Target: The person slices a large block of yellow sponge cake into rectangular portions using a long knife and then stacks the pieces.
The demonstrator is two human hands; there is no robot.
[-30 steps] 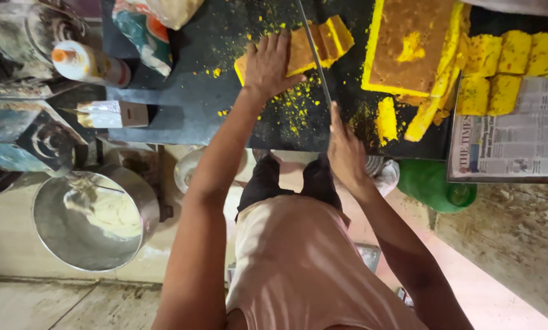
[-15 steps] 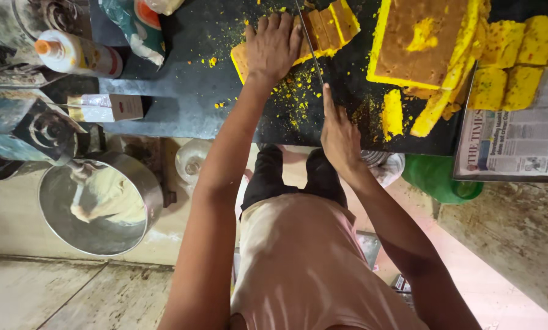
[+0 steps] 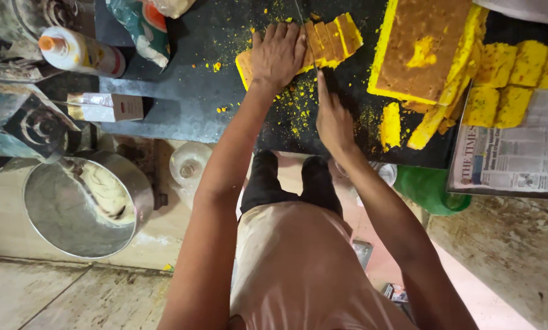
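Pale stone floor fills the near part of the view, and on it to the left stands a round steel pot [image 3: 87, 205] with a smear of pale batter on its inner wall. Beyond the person's knees, the dark desk [image 3: 182, 98] is strewn with yellow crumbs. Nearest on it, the right hand [image 3: 333, 119] is closed around the handle of a knife [image 3: 300, 15], whose thin blade runs away from the person. Just past it, the left hand [image 3: 278, 55] lies flat, fingers spread, pressing on a yellow sliced slab [image 3: 326, 41]. That slab lies with its long axis across the desk, rising slightly toward the far right, and its right end is cut into upright slices. To the right sits a large brown-topped cake block [image 3: 424, 46], with yellow cut pieces [image 3: 512, 67] beside it on a newspaper [image 3: 509, 162]. At far left lie a small carton [image 3: 106, 107] and a white bottle [image 3: 78, 52].
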